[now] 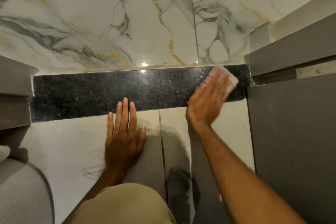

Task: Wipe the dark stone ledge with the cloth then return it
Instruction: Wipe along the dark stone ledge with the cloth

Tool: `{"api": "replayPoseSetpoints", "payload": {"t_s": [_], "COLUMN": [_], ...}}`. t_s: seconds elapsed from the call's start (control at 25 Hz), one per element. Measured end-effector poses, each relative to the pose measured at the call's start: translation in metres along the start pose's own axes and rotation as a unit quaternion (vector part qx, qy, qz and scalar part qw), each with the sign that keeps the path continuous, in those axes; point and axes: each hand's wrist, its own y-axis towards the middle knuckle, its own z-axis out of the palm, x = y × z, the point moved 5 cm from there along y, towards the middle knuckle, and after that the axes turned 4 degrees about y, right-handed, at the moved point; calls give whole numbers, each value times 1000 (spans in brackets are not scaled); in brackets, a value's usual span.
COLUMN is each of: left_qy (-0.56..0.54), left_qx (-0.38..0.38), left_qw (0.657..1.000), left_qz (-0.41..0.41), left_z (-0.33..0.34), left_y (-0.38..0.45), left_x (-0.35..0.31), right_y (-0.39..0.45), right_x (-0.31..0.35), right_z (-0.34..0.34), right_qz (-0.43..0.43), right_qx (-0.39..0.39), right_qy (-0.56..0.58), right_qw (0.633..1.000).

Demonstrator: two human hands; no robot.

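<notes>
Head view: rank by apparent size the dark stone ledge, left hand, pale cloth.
1. Dark speckled stone ledge, largest.
2. Left hand, flat on the tile.
3. Pale cloth, blurred and partly covered by the right hand.

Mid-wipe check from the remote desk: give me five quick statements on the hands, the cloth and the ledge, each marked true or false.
1. The right hand presses the cloth on the dark stone ledge. True.
2. The cloth is at the ledge's left end. False: it is near the right end, close to the grey panel.
3. The left hand holds a second cloth. False: it is empty, lying flat with fingers spread.
4. The left hand's fingertips reach the ledge's near edge. True.
5. Bottles stand on the ledge. False: only the cloth and hands are on it.
</notes>
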Motion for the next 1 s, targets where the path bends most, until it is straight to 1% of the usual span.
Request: {"api": "replayPoseSetpoints", "payload": {"t_s": [0.04, 0.08, 0.12, 0.16, 0.2, 0.24, 0.32, 0.36, 0.4, 0.44, 0.48, 0.52, 0.56, 0.6, 0.64, 0.72, 0.76, 0.8, 0.84, 0.88, 0.92, 0.96, 1.0], "left_qy": [3, 9, 15, 16, 13, 7, -3, -4, -3, 0, 2, 0, -3, -7, -7, -9, -14, -17, -16, -11, -8, -9, -7], "left_qx": [-2, -8, -12, -15, -16, -13, -7, -6, -8, -10, -12, -12, -12, -9, -5, 1, 1, -1, -5, -8, -9, -11, -15], "left_qw": [1000, 1000, 1000, 1000, 1000, 1000, 1000, 1000, 1000, 1000, 1000, 1000, 1000, 1000, 1000, 1000, 1000, 1000, 1000, 1000, 1000, 1000, 1000], "left_qz": [1, 4, 8, 10, 9, 5, -1, 0, 3, 5, 5, 4, 3, 1, -1, -5, -4, -3, -3, -5, -3, 0, 3], "left_z": [0, 0, -1, -3, -4, -5, -3, -1, 0, 2, 2, 2, 1, -1, -2, -3, -2, -1, 0, 2, 2, 1, -1], "left_y": [0, 0, 0, -1, -1, -1, 1, 1, 1, 1, 1, 0, -1, -2, -2, -1, 0, 0, 0, 0, -1, -2, -2], "left_x": [0, -1, -2, -2, -2, -2, -1, 0, 1, 1, 1, 1, 0, -1, -1, -1, -2, -1, 0, 1, 0, -1, -2], "right_y": [4, -10, -36, -67, -87, -86, -49, -18, 6, 14, 3, -25, -61, -91, -98, -64, -33, -2, 15, 14, -3, -33, -62], "right_x": [16, 24, 19, 4, -22, -46, -63, -50, -25, -1, 17, 20, 12, -8, -30, -50, -42, -26, -8, 9, 16, 15, 9], "right_z": [7, 14, 18, 14, 4, -4, -7, -5, -1, 7, 16, 24, 26, 17, 8, 0, -4, -3, 1, 8, 13, 17, 14], "right_qz": [-88, -182, -238, -243, -196, -122, 20, 40, 11, -60, -153, -231, -275, -270, -228, -113, -56, -36, -50, -90, -132, -159, -170], "right_qx": [5, 21, 53, 80, 68, 41, 5, -8, -1, 6, 16, 32, 65, 82, 78, 42, 19, 5, 10, 6, 0, 12, 26], "right_qy": [-13, -11, -6, -11, -17, -20, -3, 14, -1, -22, -31, -30, -32, -40, -39, -33, -17, -10, -18, -20, -20, -17, -14], "right_qw": [996, 983, 970, 967, 978, 991, 1000, 999, 1000, 998, 988, 972, 959, 958, 970, 992, 998, 999, 999, 996, 991, 987, 985]}}
